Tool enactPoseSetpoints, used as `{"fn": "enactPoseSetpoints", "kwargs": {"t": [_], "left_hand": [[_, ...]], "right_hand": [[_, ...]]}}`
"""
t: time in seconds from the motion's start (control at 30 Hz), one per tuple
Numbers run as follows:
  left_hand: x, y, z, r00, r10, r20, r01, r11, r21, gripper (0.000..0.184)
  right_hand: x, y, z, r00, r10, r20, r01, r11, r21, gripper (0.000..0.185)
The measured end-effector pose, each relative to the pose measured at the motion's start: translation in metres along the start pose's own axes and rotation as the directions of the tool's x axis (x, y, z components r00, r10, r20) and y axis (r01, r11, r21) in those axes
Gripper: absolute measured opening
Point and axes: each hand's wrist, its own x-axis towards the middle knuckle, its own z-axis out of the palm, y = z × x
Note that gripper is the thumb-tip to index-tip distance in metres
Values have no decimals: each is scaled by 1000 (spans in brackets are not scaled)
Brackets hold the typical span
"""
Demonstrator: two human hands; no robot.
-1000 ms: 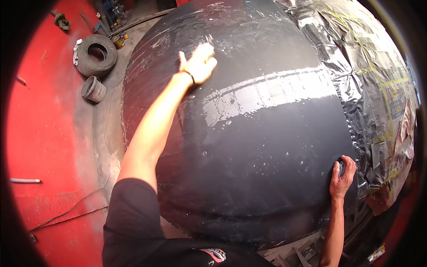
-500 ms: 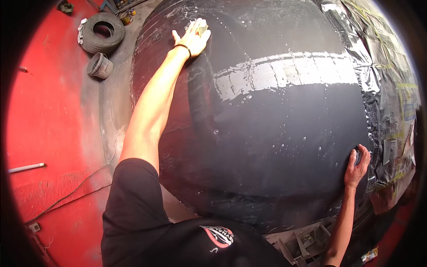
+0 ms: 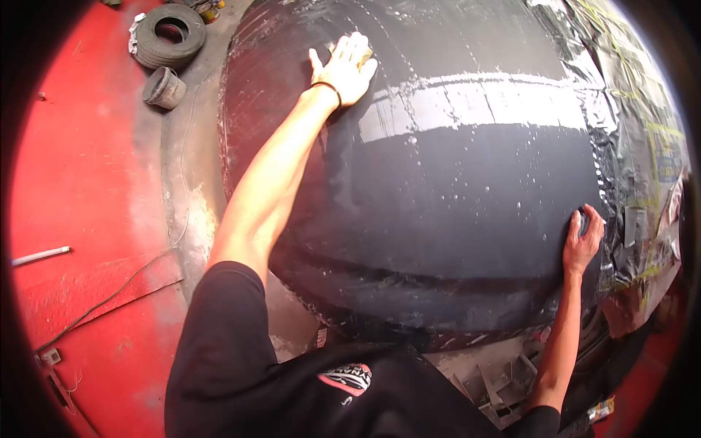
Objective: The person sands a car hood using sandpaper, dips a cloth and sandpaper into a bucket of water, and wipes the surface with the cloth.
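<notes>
A wet black car hood [image 3: 438,219] fills the middle of the view, with water drops and pale streaks on it. My left hand [image 3: 347,73] lies at its far left part, fingers stretched over a yellowish sanding pad [image 3: 368,53] pressed to the surface. Most of the pad is hidden under the palm. At the hood's right edge, beside the masking, rests my right hand [image 3: 583,244], its thumb and fingers curled around something small and dark that I cannot make out.
Taped masking sheets [image 3: 642,168] cover the car at the right. On the left floor are a tire [image 3: 169,55], a dirty bucket [image 3: 165,89] and a cable [image 3: 120,296]. A white tube [image 3: 41,256] is against the red surface. Exposed front parts [image 3: 504,387] show below the hood.
My left hand has slid right and slightly nearer over the hood with the pad. In the picture, my right hand sits a little higher. The camera view has shifted slightly.
</notes>
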Motion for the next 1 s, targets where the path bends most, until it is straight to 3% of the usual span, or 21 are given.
{"fn": "enactPoseSetpoints", "kwargs": {"t": [0.07,0.1,0.13,0.17,0.2,0.23,0.3,0.37,0.43,0.5,0.57,0.6,0.63,0.67,0.77,0.83,0.9,0.93,1.0], "left_hand": [[-40,58,-21,999,-37,14,38,996,-76,68],[-83,89,-8,988,132,-79,-124,988,95,63],[-134,121,-9,955,297,-16,-291,946,143,64],[-179,151,-6,916,395,-66,-400,913,-77,65],[-207,168,-8,868,497,24,-489,861,-139,67],[-210,167,-7,868,495,49,-475,854,-213,67],[-171,141,-16,923,380,69,-384,922,58,67],[-89,89,-12,995,79,-65,-79,997,3,68],[-50,75,0,996,-24,-91,16,997,-80,67],[-80,122,7,985,-56,-161,55,998,-9,68],[-159,199,4,973,228,-43,-215,954,209,66],[-201,234,12,943,324,-70,-327,945,-30,64],[-237,264,17,915,390,-107,-402,904,-147,63],[-256,276,34,920,375,-111,-390,854,-344,64],[-215,233,3,979,203,-27,-205,976,-70,66],[-158,175,8,990,-44,-134,42,999,-18,68],[-133,154,12,976,-194,-100,185,978,-97,69],[-145,173,15,965,-236,-110,231,971,-58,71],[-212,221,18,986,-112,-123,111,994,-16,70]], "right_hand": [[0,3,2,1000,5,-11,-5,1000,1,32],[0,4,3,1000,2,-15,-2,1000,0,32],[-1,5,3,1000,-2,-16,2,1000,0,32],[-1,4,3,1000,-5,-19,5,1000,2,32],[0,1,2,1000,3,-12,-2,1000,1,32],[1,-1,3,1000,2,-16,-2,1000,8,32],[0,1,2,1000,1,-18,-1,1000,7,33],[-1,3,3,1000,-11,-18,11,1000,-9,32],[1,2,4,1000,-22,-20,22,1000,-10,32],[-1,-1,1,1000,-14,-16,14,1000,-4,32],[1,-2,1,999,-36,-29,36,999,5,31],[1,-2,1,999,-35,-26,35,999,11,32],[1,-1,2,999,-37,-31,38,999,20,32],[1,0,3,998,-41,-37,42,999,30,32],[-1,2,2,997,-54,-48,57,997,57,32],[0,3,2,997,-72,-40,74,996,49,31],[-3,-1,-3,996,-75,-45,77,996,38,31],[-2,0,-2,995,-86,-54,89,995,44,31],[1,1,0,993,-99,-66,102,993,52,31]]}}
